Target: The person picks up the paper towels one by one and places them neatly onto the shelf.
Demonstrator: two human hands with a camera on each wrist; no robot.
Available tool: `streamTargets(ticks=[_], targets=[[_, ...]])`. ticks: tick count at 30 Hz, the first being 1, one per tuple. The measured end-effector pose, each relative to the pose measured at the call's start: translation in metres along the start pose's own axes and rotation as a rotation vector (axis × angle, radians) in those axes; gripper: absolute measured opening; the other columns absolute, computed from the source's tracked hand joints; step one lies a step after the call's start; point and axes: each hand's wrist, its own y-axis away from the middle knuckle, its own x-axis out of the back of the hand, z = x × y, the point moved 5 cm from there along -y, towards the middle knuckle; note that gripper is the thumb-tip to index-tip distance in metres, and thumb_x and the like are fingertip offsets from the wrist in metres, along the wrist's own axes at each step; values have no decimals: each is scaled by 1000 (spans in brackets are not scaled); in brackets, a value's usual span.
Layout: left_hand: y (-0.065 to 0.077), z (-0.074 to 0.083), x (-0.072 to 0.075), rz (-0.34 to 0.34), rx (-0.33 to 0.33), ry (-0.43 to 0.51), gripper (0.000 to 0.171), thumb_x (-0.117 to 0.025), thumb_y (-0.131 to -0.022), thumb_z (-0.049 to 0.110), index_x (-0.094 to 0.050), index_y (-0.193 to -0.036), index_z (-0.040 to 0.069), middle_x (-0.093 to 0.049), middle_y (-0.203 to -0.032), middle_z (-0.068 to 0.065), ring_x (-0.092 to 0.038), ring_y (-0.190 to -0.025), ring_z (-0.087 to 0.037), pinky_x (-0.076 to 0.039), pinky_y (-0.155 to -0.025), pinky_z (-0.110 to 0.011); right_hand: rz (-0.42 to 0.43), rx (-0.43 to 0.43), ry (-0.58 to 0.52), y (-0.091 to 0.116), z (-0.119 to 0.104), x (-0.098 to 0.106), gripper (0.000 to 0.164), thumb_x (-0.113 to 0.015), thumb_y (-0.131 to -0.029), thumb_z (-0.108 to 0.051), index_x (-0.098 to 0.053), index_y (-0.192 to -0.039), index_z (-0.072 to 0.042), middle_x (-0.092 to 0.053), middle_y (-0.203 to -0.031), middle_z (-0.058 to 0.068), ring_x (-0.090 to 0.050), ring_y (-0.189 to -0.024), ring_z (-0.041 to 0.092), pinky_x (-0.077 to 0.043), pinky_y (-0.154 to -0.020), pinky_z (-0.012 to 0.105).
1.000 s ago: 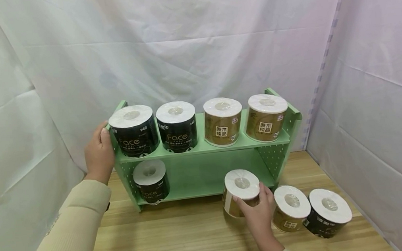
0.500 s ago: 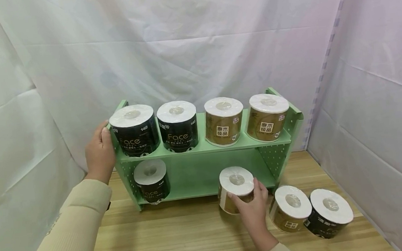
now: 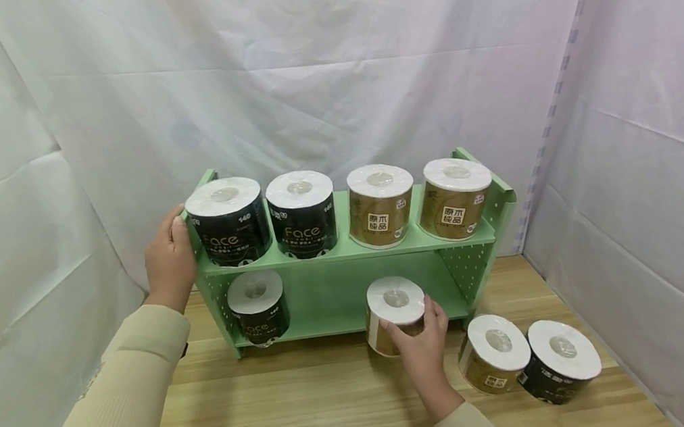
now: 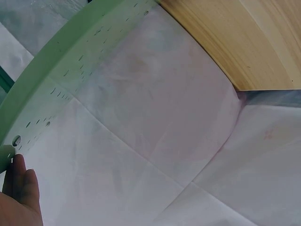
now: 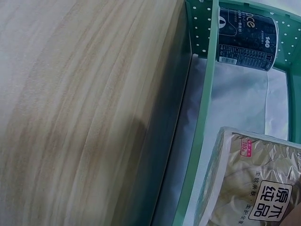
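My left hand (image 3: pixel 170 261) grips the upper left side of a green two-tier shelf (image 3: pixel 331 296); in the left wrist view its fingers (image 4: pixel 32 186) are at the perforated side panel (image 4: pixel 61 80). With thumb and fingers my right hand (image 3: pixel 423 352) holds a brown-wrapped toilet roll (image 3: pixel 395 298) at the lower tier's front edge, right of its middle. That roll (image 5: pixel 254 183) also shows in the right wrist view, its hand nearly out of frame. A black toilet roll (image 3: pixel 257 309) stands at the left of the lower tier.
On the upper tier stand two black rolls (image 3: pixel 230 233) (image 3: pixel 302 225) and two brown rolls (image 3: pixel 382 217) (image 3: pixel 454 207). Another brown roll (image 3: pixel 493 356) and a black roll (image 3: pixel 558 364) stand close together on the wooden table (image 3: pixel 298 414) at the right. White cloth (image 3: pixel 331 92) hangs around.
My right hand has carried the brown toilet roll leftward and slightly away from me, toward the lower tier. My left hand has stayed at the shelf's side.
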Motion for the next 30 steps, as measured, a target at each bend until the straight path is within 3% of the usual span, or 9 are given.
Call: streamTargets(ticks=[30], targets=[[0, 1, 1, 11, -10, 20, 50, -24, -104, 37, -43, -147, 18, -46, -145, -15, -42, -133, -38, -32, -109, -55, -35, 48, -67, -10, -16, -31, 96, -85, -72, -16, -30, -148, 4, -26, -144, 20, -29, -134, 37, -27, -110, 56]])
